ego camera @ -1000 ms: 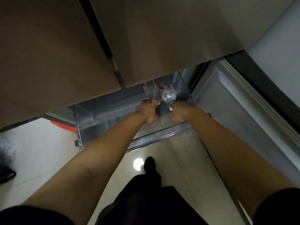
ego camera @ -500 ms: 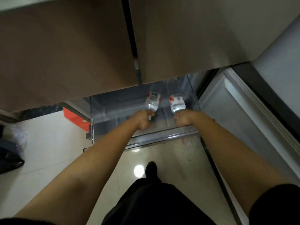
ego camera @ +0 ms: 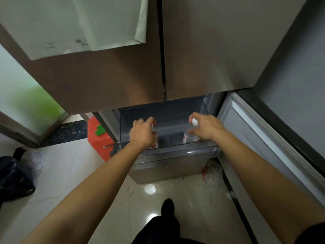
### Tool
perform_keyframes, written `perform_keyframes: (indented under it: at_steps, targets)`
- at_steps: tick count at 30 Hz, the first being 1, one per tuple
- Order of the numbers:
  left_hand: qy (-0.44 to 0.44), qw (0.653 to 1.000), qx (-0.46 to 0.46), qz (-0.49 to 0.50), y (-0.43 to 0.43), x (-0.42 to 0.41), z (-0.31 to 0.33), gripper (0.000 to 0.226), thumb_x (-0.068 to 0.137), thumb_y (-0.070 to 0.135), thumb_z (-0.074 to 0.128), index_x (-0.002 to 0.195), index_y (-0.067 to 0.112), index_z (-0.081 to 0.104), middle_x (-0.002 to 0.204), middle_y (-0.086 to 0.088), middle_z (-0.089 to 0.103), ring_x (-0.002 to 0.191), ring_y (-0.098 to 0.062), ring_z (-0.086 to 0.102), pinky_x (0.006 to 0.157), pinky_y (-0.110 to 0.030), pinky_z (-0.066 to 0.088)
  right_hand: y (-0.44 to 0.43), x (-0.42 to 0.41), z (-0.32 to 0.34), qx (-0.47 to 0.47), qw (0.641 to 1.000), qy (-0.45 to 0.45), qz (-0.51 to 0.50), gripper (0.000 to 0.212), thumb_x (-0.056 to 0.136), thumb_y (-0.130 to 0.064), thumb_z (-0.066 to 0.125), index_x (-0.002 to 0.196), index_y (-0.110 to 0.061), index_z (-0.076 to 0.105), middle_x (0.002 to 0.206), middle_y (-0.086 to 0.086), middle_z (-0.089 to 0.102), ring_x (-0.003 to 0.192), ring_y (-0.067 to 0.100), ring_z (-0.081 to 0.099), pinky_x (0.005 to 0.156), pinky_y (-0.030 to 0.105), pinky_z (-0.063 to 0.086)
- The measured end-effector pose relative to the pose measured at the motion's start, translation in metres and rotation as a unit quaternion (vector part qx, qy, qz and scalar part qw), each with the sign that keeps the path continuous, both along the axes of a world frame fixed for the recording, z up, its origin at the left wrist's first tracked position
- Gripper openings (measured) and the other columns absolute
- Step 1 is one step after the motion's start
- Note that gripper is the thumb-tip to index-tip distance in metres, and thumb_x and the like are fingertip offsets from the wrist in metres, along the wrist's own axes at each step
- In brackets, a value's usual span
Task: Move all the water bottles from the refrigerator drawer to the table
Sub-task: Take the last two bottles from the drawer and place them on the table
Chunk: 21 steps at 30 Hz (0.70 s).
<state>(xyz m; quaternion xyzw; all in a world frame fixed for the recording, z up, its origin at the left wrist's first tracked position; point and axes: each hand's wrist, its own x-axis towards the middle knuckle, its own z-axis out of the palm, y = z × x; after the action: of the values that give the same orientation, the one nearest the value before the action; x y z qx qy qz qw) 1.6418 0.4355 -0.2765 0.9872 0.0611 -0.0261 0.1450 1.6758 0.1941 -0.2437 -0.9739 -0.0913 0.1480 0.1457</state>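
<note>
Below the closed upper doors, the refrigerator drawer (ego camera: 175,154) is pulled open. My left hand (ego camera: 143,132) grips a clear water bottle (ego camera: 155,140) with a red label, and the hand hides most of it. My right hand (ego camera: 206,126) grips a second clear water bottle (ego camera: 189,134) near its white cap; it hangs cap up, its red label low. Both bottles are held above the drawer's front part. No other bottle shows in the drawer.
The lower refrigerator door (ego camera: 255,147) stands open on the right. A red plastic crate (ego camera: 98,138) sits left of the drawer. A dark bag (ego camera: 15,176) lies on the tiled floor at the left, and a crumpled plastic bag (ego camera: 211,171) by the drawer's right corner.
Both hands have lifted their bottles out of the drawer bottom and turned them from lying flat to cap up. The hands moved apart. My head rose and the view pulled back.
</note>
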Motion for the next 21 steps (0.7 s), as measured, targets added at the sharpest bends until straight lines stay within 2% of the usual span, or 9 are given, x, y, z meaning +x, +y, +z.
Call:
perform_keyframes:
  at_steps: [2, 5, 8, 11, 13, 15, 18, 21]
  targets:
    - [0.0, 1.0, -0.019, 0.014, 0.01, -0.009, -0.005, 0.038, 0.091, 0.034, 0.064, 0.124, 0.024, 0.049, 0.12, -0.013, 0.052, 0.114, -0.036, 0.045, 0.085, -0.042, 0.042, 0.007, -0.014, -0.007, 0.006, 1.0, 0.015, 0.027, 0.028, 0.091, -0.042, 0.062, 0.117, -0.038, 0.051, 0.12, 0.005, 0.062, 0.102, 0.029, 0.059, 0.074, 0.035, 0.044]
    - [-0.02, 0.995, -0.086, 0.05, 0.022, -0.019, -0.011, 0.051, 0.088, 0.03, 0.07, 0.132, 0.017, 0.049, 0.126, -0.014, 0.051, 0.116, -0.036, 0.047, 0.093, -0.044, 0.043, 0.02, -0.024, -0.021, 0.031, 0.999, -0.01, 0.026, 0.033, 0.094, -0.036, 0.061, 0.125, -0.035, 0.049, 0.123, 0.008, 0.06, 0.106, 0.032, 0.058, 0.075, 0.034, 0.042]
    - [-0.001, 0.986, -0.137, 0.094, 0.026, -0.031, -0.02, 0.056, 0.087, 0.036, 0.068, 0.134, 0.012, 0.048, 0.127, -0.015, 0.044, 0.122, -0.035, 0.044, 0.101, -0.043, 0.042, 0.025, -0.023, -0.031, 0.066, 0.997, -0.023, -0.024, 0.045, 0.087, -0.041, 0.068, 0.127, -0.032, 0.049, 0.122, 0.007, 0.062, 0.107, 0.033, 0.06, 0.08, 0.037, 0.049]
    - [0.025, 0.967, -0.218, 0.132, 0.023, -0.042, -0.032, 0.064, 0.084, 0.041, 0.069, 0.139, 0.021, 0.043, 0.131, -0.015, 0.038, 0.129, -0.036, 0.04, 0.108, -0.041, 0.036, 0.022, -0.019, -0.044, 0.134, 0.986, 0.007, -0.097, 0.062, 0.076, -0.047, 0.079, 0.129, -0.031, 0.051, 0.124, 0.007, 0.061, 0.11, 0.031, 0.06, 0.091, 0.041, 0.052]
    - [0.041, 0.967, -0.212, 0.137, 0.02, -0.045, -0.041, 0.073, 0.081, 0.051, 0.071, 0.14, 0.028, 0.034, 0.133, -0.014, 0.044, 0.125, -0.037, 0.046, 0.102, -0.041, 0.041, 0.024, -0.018, -0.055, 0.133, 0.984, 0.027, -0.117, 0.073, 0.071, -0.053, 0.08, 0.133, -0.034, 0.046, 0.13, 0.011, 0.049, 0.116, 0.034, 0.055, 0.097, 0.042, 0.05]
    - [0.038, 0.975, -0.176, 0.131, 0.016, -0.044, -0.046, 0.077, 0.077, 0.06, 0.071, 0.134, 0.029, 0.03, 0.128, -0.01, 0.055, 0.115, -0.035, 0.056, 0.089, -0.041, 0.047, 0.027, -0.016, -0.068, 0.118, 0.983, 0.045, -0.133, 0.08, 0.07, -0.059, 0.077, 0.137, -0.038, 0.039, 0.135, 0.011, 0.04, 0.122, 0.037, 0.051, 0.102, 0.045, 0.047]
    - [0.017, 0.97, -0.182, 0.158, 0.012, -0.03, -0.047, 0.078, 0.073, 0.059, 0.077, 0.126, 0.027, 0.03, 0.119, -0.006, 0.062, 0.106, -0.032, 0.063, 0.079, -0.039, 0.049, 0.032, -0.01, -0.079, 0.129, 0.98, 0.046, -0.144, 0.085, 0.069, -0.058, 0.078, 0.137, -0.035, 0.032, 0.135, 0.008, 0.046, 0.117, 0.034, 0.055, 0.097, 0.048, 0.048]
    - [-0.006, 0.964, -0.2, 0.177, 0.009, -0.014, -0.05, 0.071, 0.074, 0.048, 0.079, 0.123, 0.025, 0.033, 0.115, -0.005, 0.064, 0.103, -0.031, 0.064, 0.081, -0.043, 0.054, 0.04, -0.002, -0.083, 0.156, 0.976, 0.016, -0.151, 0.081, 0.07, -0.047, 0.083, 0.133, -0.029, 0.035, 0.126, 0.005, 0.058, 0.11, 0.028, 0.061, 0.086, 0.041, 0.051]
